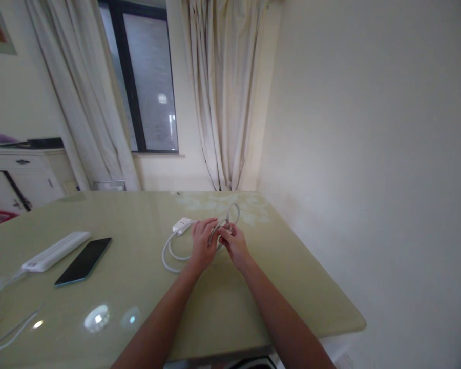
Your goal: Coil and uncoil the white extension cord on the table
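Both my hands meet over the table, right of the picture's middle, on a white power cord [166, 256]. My left hand [205, 241] is closed around part of the cord, its fingers pointing away from me. Close beside it, my right hand [233, 242] pinches the cord between thumb and fingers. One loop of the cord stands up above the right hand, and wider loops lie on the table to the left. Just beyond my left hand lies a small white power strip [182, 225] with socket holes, at the cord's end. My palms hide part of the cord.
A pale green glossy table [138, 215] carries a long white power strip [57, 251] and a dark phone-like slab [83, 262] on the left. A thin white cable [15, 328] lies near the left front. The wall [369, 154] borders the table's right side.
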The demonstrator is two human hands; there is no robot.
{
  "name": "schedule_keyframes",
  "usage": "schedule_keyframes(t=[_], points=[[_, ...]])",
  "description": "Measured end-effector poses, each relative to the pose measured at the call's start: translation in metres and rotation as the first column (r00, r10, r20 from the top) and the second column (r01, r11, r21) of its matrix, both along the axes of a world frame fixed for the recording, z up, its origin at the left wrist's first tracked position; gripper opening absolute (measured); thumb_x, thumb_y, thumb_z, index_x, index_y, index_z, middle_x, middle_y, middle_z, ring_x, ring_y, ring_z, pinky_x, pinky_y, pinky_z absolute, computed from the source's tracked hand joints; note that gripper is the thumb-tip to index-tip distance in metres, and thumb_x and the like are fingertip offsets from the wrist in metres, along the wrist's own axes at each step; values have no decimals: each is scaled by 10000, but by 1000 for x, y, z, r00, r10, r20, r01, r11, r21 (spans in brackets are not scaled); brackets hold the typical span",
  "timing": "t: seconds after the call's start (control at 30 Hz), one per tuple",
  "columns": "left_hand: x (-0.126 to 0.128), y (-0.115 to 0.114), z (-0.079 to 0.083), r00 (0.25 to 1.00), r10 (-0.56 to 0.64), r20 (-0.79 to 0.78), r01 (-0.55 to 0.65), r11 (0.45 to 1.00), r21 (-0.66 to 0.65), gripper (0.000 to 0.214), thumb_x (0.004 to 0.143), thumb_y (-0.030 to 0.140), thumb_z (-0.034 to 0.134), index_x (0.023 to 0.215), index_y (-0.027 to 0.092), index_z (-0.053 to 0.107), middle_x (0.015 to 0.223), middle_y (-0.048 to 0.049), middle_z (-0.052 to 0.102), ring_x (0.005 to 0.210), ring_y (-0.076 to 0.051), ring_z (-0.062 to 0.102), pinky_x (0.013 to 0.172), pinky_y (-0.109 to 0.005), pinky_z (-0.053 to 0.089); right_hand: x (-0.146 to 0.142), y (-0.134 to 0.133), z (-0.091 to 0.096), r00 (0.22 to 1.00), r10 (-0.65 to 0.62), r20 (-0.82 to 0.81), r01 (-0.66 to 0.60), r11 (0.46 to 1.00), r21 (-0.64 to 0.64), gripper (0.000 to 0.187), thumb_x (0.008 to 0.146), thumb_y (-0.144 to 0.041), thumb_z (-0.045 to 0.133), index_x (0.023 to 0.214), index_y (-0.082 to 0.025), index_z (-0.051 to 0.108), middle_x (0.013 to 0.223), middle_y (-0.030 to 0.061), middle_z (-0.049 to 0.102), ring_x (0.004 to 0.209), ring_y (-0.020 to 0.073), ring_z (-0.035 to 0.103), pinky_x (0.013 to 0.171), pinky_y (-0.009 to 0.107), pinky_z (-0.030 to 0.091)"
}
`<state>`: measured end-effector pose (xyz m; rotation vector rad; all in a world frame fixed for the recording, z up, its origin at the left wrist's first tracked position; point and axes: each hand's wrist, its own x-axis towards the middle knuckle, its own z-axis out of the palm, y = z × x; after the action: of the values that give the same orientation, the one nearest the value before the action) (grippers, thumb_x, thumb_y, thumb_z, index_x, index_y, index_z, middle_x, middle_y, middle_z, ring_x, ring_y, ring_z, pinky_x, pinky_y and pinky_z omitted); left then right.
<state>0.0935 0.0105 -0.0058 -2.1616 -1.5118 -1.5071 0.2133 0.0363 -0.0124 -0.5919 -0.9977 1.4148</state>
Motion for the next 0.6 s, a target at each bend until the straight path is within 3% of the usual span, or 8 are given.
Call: schedule_keyframes(t=[0.13,0.2,0.27,0.37,0.47,0.6], points=[[-1,-10,-6,978,-138,-154,141,990,8,411,1026,291,404,1365,269,635,1474,-100,567,1389,-243,465,1222,-496,240,5,-2,1,983,69,-168,-79,996,-49,491,678,-476,884,1050,-223,689,1019,31,755,826,152,690,747,263,554],[-3,-12,-8,972,-139,-192,143,990,6,435,1032,279,379,1390,273,627,1503,-97,546,1426,-247,426,1219,-494,247,6,-3,2,982,85,-171,-100,992,-79,553,664,-439,891,1143,-257,683,1075,31,759,850,161,696,743,271,558],[-6,-11,-9,982,-69,-173,72,997,13,456,1039,263,354,1424,253,598,1507,-104,546,1454,-251,396,1213,-490,251,6,-4,2,986,102,-133,-115,989,-89,556,650,-356,892,1160,-276,684,1070,21,763,820,149,688,722,258,551],[-13,-6,-9,982,127,-136,-129,992,-5,451,1042,273,372,1441,239,578,1439,-118,601,1442,-275,407,1210,-509,223,7,-5,1,992,105,-72,-110,991,-72,488,632,-270,872,1090,-269,704,992,3,760,770,131,662,687,229,531],[-24,0,-10,954,246,-171,-260,963,-64,334,1019,329,473,1248,283,711,1264,-113,679,1281,-299,529,1156,-510,285,8,-3,-2,996,85,-9,-85,996,-42,512,626,-242,848,1122,-269,721,991,3,744,783,137,654,701,236,529],[-51,7,-13,924,375,-75,-382,910,-162,318,1010,374,480,1104,254,759,1115,-113,690,1084,-286,593,1005,-438,425,16,9,-9,992,-91,83,88,995,38,520,635,-227,769,1153,-262,751,1145,29,729,968,178,656,849,279,526]])
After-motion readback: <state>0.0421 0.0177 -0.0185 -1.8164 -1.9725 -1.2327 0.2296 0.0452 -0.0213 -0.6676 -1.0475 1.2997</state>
